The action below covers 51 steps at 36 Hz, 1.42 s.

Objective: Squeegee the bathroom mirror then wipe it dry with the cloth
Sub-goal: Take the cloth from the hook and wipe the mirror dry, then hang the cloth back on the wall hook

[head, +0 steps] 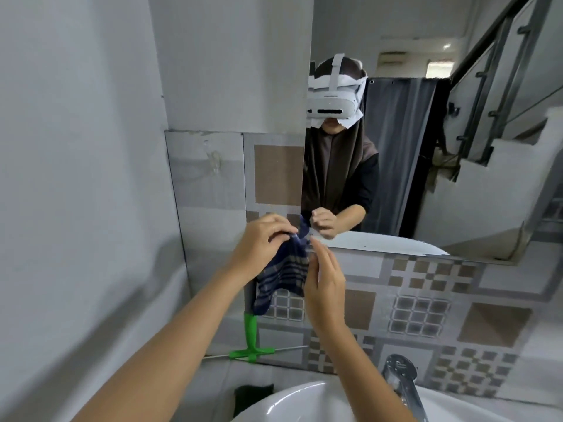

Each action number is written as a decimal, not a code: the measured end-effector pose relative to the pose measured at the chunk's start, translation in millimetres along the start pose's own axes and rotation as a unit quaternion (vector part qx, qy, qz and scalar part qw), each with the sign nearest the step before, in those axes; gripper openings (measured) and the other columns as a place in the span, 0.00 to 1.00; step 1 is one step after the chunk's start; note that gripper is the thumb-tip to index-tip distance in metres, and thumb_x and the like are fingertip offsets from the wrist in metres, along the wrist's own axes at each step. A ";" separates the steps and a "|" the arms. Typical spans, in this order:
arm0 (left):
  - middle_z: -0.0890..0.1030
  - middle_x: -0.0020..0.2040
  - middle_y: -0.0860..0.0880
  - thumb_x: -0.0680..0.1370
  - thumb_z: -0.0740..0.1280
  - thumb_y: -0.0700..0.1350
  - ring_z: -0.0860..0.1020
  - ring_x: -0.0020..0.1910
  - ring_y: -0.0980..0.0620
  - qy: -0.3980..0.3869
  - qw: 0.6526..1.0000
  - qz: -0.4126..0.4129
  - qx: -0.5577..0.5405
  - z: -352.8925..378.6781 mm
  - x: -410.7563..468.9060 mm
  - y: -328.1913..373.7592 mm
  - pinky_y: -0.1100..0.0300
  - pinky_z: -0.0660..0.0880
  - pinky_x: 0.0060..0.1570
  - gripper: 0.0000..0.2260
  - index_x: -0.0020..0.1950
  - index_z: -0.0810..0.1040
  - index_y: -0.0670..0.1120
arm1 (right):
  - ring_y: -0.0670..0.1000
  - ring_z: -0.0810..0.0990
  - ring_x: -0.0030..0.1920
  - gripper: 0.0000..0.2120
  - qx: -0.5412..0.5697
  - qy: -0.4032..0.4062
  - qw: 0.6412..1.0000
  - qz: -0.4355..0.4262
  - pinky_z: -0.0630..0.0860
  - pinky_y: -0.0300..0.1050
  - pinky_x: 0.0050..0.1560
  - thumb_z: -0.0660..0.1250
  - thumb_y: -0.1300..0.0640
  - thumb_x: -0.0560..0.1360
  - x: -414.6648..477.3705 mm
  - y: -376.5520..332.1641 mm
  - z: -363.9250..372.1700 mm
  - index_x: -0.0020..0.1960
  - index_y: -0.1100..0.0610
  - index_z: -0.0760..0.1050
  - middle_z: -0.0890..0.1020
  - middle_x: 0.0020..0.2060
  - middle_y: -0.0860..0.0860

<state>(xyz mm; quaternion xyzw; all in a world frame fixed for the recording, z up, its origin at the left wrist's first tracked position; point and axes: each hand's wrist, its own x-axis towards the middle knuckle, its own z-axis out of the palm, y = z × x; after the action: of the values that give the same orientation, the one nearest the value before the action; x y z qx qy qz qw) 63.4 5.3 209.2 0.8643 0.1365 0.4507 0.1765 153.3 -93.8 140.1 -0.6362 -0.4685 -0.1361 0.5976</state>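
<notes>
A dark blue cloth with pale stripes [281,277] hangs in front of the tiled wall, just below the mirror's lower left corner. My left hand [262,243] pinches its top edge from the left. My right hand [324,280] is at the cloth's right edge with the fingertips touching its top corner. The mirror [426,141] is mounted on the wall above and reflects a person with a headset. A green-handled squeegee [251,339] leans against the wall below the cloth, blade down on the ledge.
A white sink basin [292,403] sits at the bottom with a chrome faucet [402,382] to its right. A dark sponge [253,394] lies left of the basin. A grey wall closes the left side; patterned tiles run under the mirror.
</notes>
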 end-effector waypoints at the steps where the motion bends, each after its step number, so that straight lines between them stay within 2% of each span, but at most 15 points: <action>1: 0.80 0.46 0.50 0.72 0.68 0.32 0.78 0.45 0.55 -0.020 1.000 0.016 -0.001 -4.2 -5.0 3.4 0.62 0.76 0.50 0.08 0.48 0.83 0.41 | 0.46 0.75 0.59 0.15 0.015 -0.019 1.000 0.012 0.70 0.32 0.58 0.56 0.63 0.79 2.3 -4.3 -3.3 0.64 0.58 0.72 0.78 0.60 0.51; 4: 0.81 0.45 0.49 0.72 0.68 0.31 0.78 0.45 0.56 -0.061 0.997 0.054 -0.009 -16.8 -17.5 12.8 0.64 0.76 0.49 0.09 0.49 0.83 0.40 | 0.46 0.77 0.51 0.14 0.048 -0.088 0.994 0.049 0.70 0.26 0.48 0.57 0.66 0.78 8.0 -17.1 -12.7 0.61 0.59 0.75 0.80 0.52 0.50; 8: 0.81 0.45 0.50 0.71 0.69 0.31 0.79 0.45 0.56 -0.057 0.996 0.065 -0.017 -34.5 -31.6 21.6 0.65 0.76 0.50 0.09 0.48 0.83 0.41 | 0.49 0.79 0.46 0.14 0.122 -0.233 0.959 0.107 0.75 0.34 0.44 0.57 0.63 0.79 9.3 -28.5 -23.8 0.60 0.54 0.75 0.80 0.48 0.49; 11: 0.81 0.46 0.49 0.71 0.69 0.31 0.79 0.47 0.56 -0.024 0.998 0.043 -0.035 -44.0 -44.2 29.0 0.65 0.76 0.51 0.09 0.49 0.82 0.40 | 0.54 0.81 0.47 0.10 0.141 -0.261 0.949 0.104 0.78 0.46 0.47 0.60 0.60 0.79 6.2 -34.6 -31.5 0.55 0.52 0.78 0.83 0.46 0.51; 15: 0.82 0.45 0.48 0.71 0.70 0.31 0.80 0.46 0.55 0.021 0.998 0.019 -0.063 -48.9 -61.9 41.2 0.67 0.76 0.50 0.09 0.49 0.82 0.41 | 0.50 0.78 0.39 0.07 0.160 -0.288 0.939 0.103 0.75 0.43 0.39 0.61 0.61 0.78 -0.8 -48.8 -40.2 0.49 0.57 0.77 0.82 0.41 0.53; 20: 0.82 0.46 0.49 0.72 0.68 0.33 0.80 0.47 0.56 0.061 0.990 -0.052 -0.115 -48.2 -90.9 52.4 0.66 0.76 0.50 0.09 0.50 0.80 0.42 | 0.51 0.77 0.38 0.04 0.142 -0.248 0.955 0.082 0.74 0.45 0.38 0.64 0.58 0.77 -9.3 -57.2 -47.5 0.45 0.56 0.77 0.81 0.38 0.56; 23: 0.80 0.47 0.54 0.75 0.66 0.35 0.79 0.48 0.57 0.049 0.983 -0.123 -0.124 -41.8 -110.5 54.2 0.65 0.76 0.51 0.09 0.52 0.76 0.46 | 0.45 0.74 0.34 0.03 0.127 -0.229 0.964 0.040 0.70 0.32 0.33 0.65 0.58 0.76 -11.8 -69.3 -54.0 0.43 0.55 0.76 0.78 0.33 0.48; 25: 0.79 0.48 0.52 0.77 0.64 0.39 0.78 0.50 0.53 0.021 0.975 -0.173 -0.139 -35.2 -121.4 55.1 0.60 0.76 0.53 0.06 0.54 0.75 0.46 | 0.42 0.74 0.34 0.03 0.105 -0.234 0.966 0.017 0.70 0.28 0.32 0.65 0.59 0.76 -12.6 -78.7 -58.5 0.43 0.55 0.76 0.77 0.33 0.45; 27: 0.80 0.49 0.47 0.78 0.63 0.44 0.78 0.50 0.48 0.018 0.964 -0.206 -0.164 -29.0 -128.8 57.6 0.61 0.77 0.50 0.08 0.55 0.76 0.44 | 0.40 0.75 0.35 0.03 0.093 -0.229 0.969 -0.001 0.71 0.28 0.33 0.66 0.60 0.75 -12.4 -87.2 -64.7 0.42 0.56 0.76 0.78 0.34 0.44; 30: 0.81 0.47 0.47 0.77 0.65 0.42 0.79 0.47 0.50 0.056 0.951 -0.222 -0.207 -26.0 -134.0 64.0 0.67 0.76 0.45 0.07 0.53 0.78 0.43 | 0.38 0.76 0.34 0.04 0.084 -0.202 0.975 -0.026 0.71 0.27 0.34 0.67 0.61 0.74 -9.1 -95.8 -76.1 0.40 0.59 0.77 0.78 0.33 0.45; 32: 0.82 0.45 0.48 0.75 0.67 0.40 0.80 0.45 0.49 0.070 0.938 -0.230 -0.251 -26.6 -137.0 64.9 0.61 0.78 0.47 0.05 0.50 0.80 0.47 | 0.41 0.76 0.34 0.05 0.061 -0.191 0.979 -0.042 0.72 0.29 0.34 0.67 0.61 0.74 -6.8 -96.8 -82.3 0.39 0.58 0.76 0.79 0.32 0.48; 34: 0.83 0.45 0.49 0.74 0.68 0.40 0.81 0.46 0.50 0.071 0.936 -0.227 -0.260 -29.3 -139.2 64.1 0.58 0.79 0.49 0.07 0.49 0.81 0.49 | 0.46 0.78 0.35 0.06 0.026 -0.190 0.980 -0.054 0.74 0.38 0.36 0.67 0.60 0.74 -4.9 -92.1 -84.5 0.38 0.58 0.76 0.80 0.33 0.50; 39: 0.84 0.44 0.56 0.73 0.69 0.37 0.82 0.45 0.58 0.103 0.954 -0.181 -0.218 -48.8 -123.9 54.2 0.67 0.76 0.47 0.10 0.47 0.83 0.52 | 0.50 0.75 0.35 0.06 -0.067 -0.178 0.977 -0.093 0.76 0.52 0.37 0.67 0.60 0.73 7.5 -79.6 -75.2 0.37 0.58 0.74 0.79 0.34 0.50; 45: 0.84 0.42 0.48 0.71 0.72 0.38 0.81 0.41 0.59 0.187 0.976 -0.085 -0.070 -93.7 -57.4 22.3 0.70 0.76 0.45 0.05 0.47 0.84 0.43 | 0.51 0.74 0.34 0.06 -0.088 -0.106 0.983 -0.124 0.76 0.53 0.34 0.68 0.61 0.72 45.0 -99.8 -30.8 0.37 0.59 0.74 0.77 0.35 0.49; 51: 0.84 0.43 0.48 0.72 0.71 0.39 0.80 0.40 0.56 0.284 0.958 -0.040 -0.011 -140.7 38.2 -9.3 0.63 0.77 0.46 0.05 0.47 0.84 0.43 | 0.54 0.75 0.36 0.05 -0.097 -0.003 0.979 -0.179 0.74 0.49 0.32 0.65 0.62 0.73 121.6 -143.0 27.5 0.39 0.62 0.75 0.78 0.38 0.53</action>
<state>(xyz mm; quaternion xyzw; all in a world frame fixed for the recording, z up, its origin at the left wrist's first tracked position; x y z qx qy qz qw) -32.5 54.4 307.9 0.6928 0.2109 0.6713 0.1580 97.8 -38.7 313.0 -0.5969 -0.5613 -0.2840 0.4980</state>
